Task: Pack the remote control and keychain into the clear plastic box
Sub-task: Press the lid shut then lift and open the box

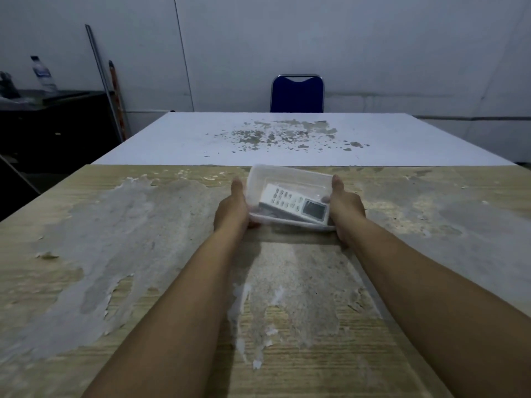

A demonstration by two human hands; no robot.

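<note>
Inside the clear plastic box [290, 193] the remote control [296, 206] lies slantwise, its screen end toward the right wall. A dark shape under the remote may be the keychain; I cannot tell. Gripping the box, the left hand [231, 209] clasps its left side and the right hand [346, 209] its right, holding it tilted just above the worn wooden table [115, 254]. Packing looks nearly finished; no lid shows.
</note>
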